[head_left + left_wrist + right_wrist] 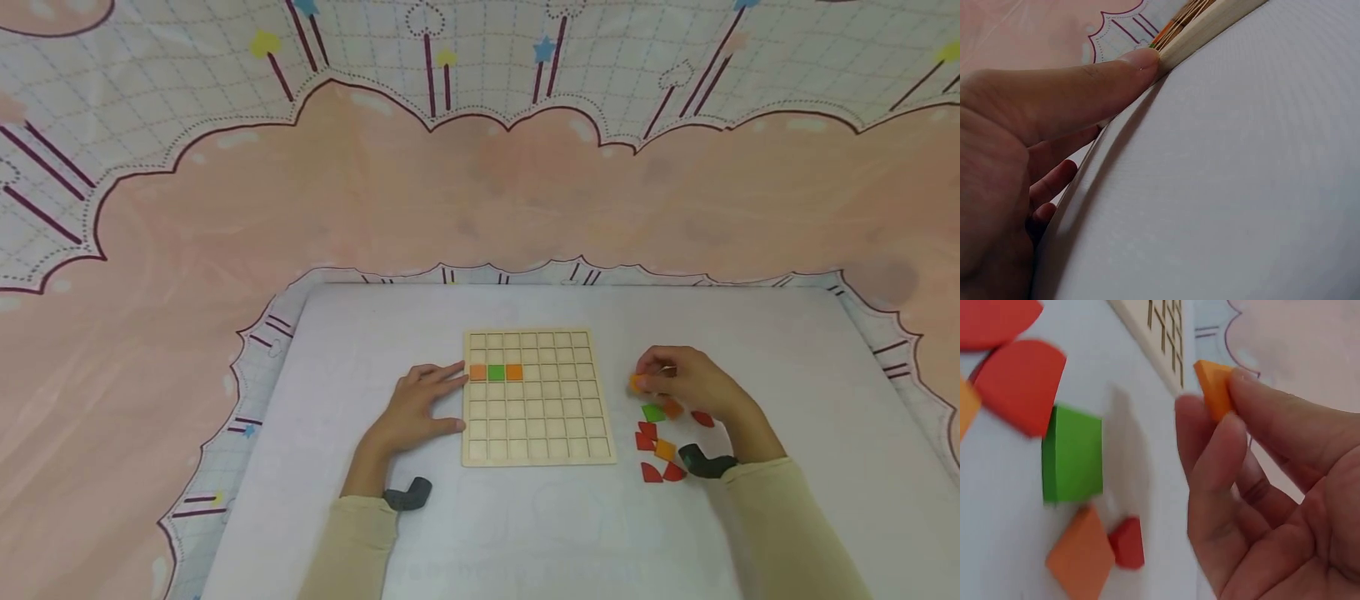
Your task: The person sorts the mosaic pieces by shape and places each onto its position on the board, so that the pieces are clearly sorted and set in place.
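- Grip the orange piece [1213, 394], apart from the board [558, 412] at its three o'clock, lightly by the edges, leaving its faces free.
- Right hand [690, 382]: fingers and thumb drawn together, pinching that piece.
- Left hand [420, 407]: fingers spread, tips touching the board's nine-o'clock side; brace it without nudging.

Board [540, 463]: wood, smooth, matt
Held tile [1215, 390]: smooth, matt
Right sleeve [787, 521]: cloth, matt
Backdrop [465, 192]: printed, cloth-like
Wrist camera [705, 463]: plastic-looking, matt
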Action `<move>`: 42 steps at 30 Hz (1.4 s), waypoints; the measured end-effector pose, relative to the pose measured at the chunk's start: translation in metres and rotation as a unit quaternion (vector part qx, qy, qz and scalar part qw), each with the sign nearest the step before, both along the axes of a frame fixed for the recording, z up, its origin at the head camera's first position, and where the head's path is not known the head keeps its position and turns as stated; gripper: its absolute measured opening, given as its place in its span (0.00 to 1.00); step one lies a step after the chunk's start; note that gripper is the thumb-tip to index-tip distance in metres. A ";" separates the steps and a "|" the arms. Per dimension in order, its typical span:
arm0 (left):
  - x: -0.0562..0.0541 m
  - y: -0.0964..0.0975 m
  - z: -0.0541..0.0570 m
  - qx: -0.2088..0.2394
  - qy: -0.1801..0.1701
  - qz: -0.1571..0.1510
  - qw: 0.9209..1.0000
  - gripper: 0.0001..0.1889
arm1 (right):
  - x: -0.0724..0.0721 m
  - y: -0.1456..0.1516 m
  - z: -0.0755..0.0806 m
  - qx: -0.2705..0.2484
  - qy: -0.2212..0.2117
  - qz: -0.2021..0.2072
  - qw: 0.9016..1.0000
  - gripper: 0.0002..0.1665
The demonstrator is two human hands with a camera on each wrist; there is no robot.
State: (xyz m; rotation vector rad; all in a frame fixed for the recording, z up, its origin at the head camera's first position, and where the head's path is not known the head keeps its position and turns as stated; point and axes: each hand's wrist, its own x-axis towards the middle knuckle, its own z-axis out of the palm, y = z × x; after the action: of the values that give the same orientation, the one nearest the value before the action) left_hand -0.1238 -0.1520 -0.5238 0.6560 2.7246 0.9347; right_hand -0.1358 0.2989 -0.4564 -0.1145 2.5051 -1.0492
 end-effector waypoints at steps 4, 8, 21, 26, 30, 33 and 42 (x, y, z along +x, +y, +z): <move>0.000 0.001 0.000 0.000 0.002 -0.001 1.000 0.41 | -0.003 -0.006 -0.003 -0.024 0.011 0.006 1.000 0.11; -0.001 0.000 -0.001 -0.005 0.002 0.000 1.000 0.41 | -0.007 -0.014 -0.004 -0.033 0.017 0.005 0.999 0.08; -0.001 0.000 0.001 -0.006 0.003 0.002 1.000 0.41 | -0.024 -0.062 -0.008 -0.098 -0.010 -0.023 0.995 0.12; -0.001 0.000 0.000 -0.010 0.006 -0.003 1.000 0.41 | -0.028 -0.077 -0.011 -0.121 0.008 -0.014 0.993 0.11; -0.001 0.000 0.000 -0.011 0.008 -0.005 1.000 0.41 | -0.033 -0.089 -0.016 -0.143 0.007 -0.013 0.990 0.11; -0.001 0.000 0.001 -0.010 0.009 -0.003 1.000 0.41 | -0.037 -0.100 -0.021 -0.152 0.015 -0.014 0.988 0.11; 0.000 0.000 0.001 -0.010 -0.002 0.003 1.000 0.41 | -0.043 -0.122 -0.035 -0.156 0.009 -0.028 0.987 0.12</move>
State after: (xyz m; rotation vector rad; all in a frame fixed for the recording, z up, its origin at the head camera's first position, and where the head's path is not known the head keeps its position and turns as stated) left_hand -0.1236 -0.1516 -0.5224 0.6426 2.7294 0.9073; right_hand -0.1783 0.1767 -0.4917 -0.1460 2.3529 -1.4633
